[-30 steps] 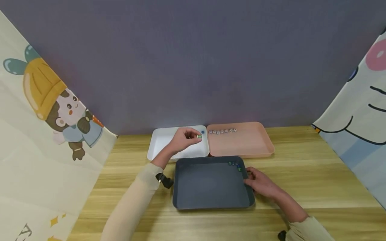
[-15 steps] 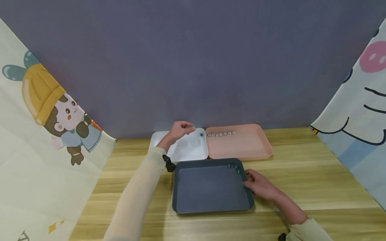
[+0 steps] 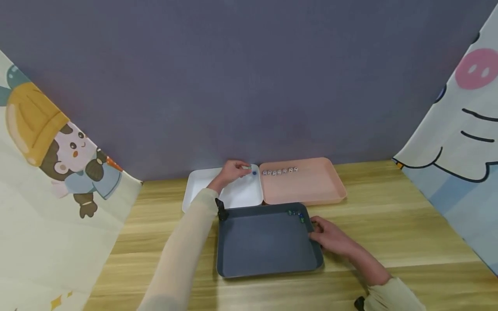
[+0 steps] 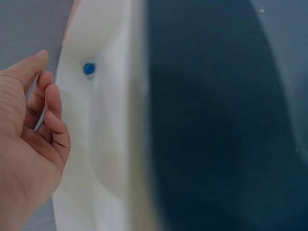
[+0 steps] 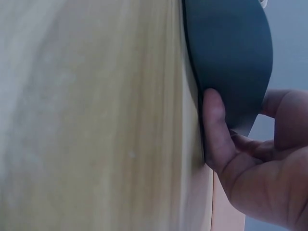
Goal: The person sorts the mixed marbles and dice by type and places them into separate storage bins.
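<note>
Grey tray (image 3: 268, 250); white tray (image 3: 246, 194)

Clad in plain cream sleeves (image 3: 177, 259) — smooth on the left, gathered into folds on the right. Fitted on the left with a blocky black wrist camera (image 3: 221, 210) — and on the right with a second camera (image 3: 359, 303), black too.

**Way through at five, wall at twelve**

From my left hand (image 3: 232, 171), the grey backdrop (image 3: 233, 108) blocks 12 o'clock and a blue marble (image 3: 254, 172) crowds 3. Room opens at 5, over the dark tray (image 3: 264, 248); my right hand (image 3: 331, 237) bars its 3 o'clock rim.
</note>
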Motion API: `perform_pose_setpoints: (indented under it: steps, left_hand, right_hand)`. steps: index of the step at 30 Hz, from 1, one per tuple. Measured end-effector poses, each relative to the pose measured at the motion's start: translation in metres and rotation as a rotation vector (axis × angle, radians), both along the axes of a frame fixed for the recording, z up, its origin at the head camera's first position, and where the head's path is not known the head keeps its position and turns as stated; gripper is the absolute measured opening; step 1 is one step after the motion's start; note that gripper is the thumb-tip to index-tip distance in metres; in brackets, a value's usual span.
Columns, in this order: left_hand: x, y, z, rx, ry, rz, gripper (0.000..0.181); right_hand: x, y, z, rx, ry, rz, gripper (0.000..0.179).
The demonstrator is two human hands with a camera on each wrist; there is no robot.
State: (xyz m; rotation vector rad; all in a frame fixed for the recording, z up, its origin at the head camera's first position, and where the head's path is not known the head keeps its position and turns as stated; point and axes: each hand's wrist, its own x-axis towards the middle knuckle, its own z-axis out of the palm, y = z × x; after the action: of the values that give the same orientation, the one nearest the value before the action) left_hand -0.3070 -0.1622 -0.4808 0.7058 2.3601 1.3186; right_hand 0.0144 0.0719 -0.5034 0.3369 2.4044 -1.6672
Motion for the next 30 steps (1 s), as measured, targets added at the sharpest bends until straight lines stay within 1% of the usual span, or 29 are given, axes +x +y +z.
perform_pose_setpoints:
  steps: [3, 6, 9, 12, 14, 17, 21, 24, 27, 30]
  left_hand:
    - [-0.003, 0.003, -0.005, -0.020, 0.004, 0.009, 0.024]
    - [-0.008, 0.004, -0.008, -0.083, 0.024, 0.009, 0.024]
    - [-0.012, 0.003, -0.007, -0.154, 0.054, -0.003, 0.027]
    - [-0.014, 0.004, -0.004, -0.204, 0.073, -0.013, 0.027]
    - [-0.014, 0.006, -0.004, -0.217, 0.078, -0.017, 0.026]
    - [-0.015, 0.009, -0.003, -0.246, 0.079, -0.019, 0.027]
    - [-0.017, 0.011, -0.002, -0.275, 0.074, -0.009, 0.027]
    - [-0.019, 0.011, -0.001, -0.266, 0.088, -0.004, 0.026]
    - [-0.022, 0.013, -0.002, -0.263, 0.118, -0.016, 0.024]
    - [-0.024, 0.014, -0.002, -0.279, 0.123, -0.030, 0.024]
  right_hand:
    - [-0.002, 0.001, 0.003, 0.002, 0.003, 0.008, 0.045]
    - [-0.004, 0.000, 0.005, 0.000, 0.002, 0.009, 0.046]
    - [-0.005, -0.001, 0.006, -0.003, -0.002, 0.004, 0.046]
    - [-0.004, -0.001, 0.005, 0.005, -0.007, -0.004, 0.046]
    - [-0.004, 0.000, 0.004, 0.014, -0.003, -0.004, 0.046]
    - [-0.003, 0.001, 0.001, 0.013, 0.008, 0.017, 0.046]
    - [-0.002, 0.002, -0.002, -0.007, 0.022, 0.047, 0.048]
    - [-0.002, 0.003, -0.002, -0.021, 0.021, 0.041, 0.049]
    - [-0.002, 0.003, -0.001, -0.031, 0.013, 0.029, 0.048]
    - [-0.002, 0.003, 0.000, -0.038, 0.005, 0.023, 0.048]
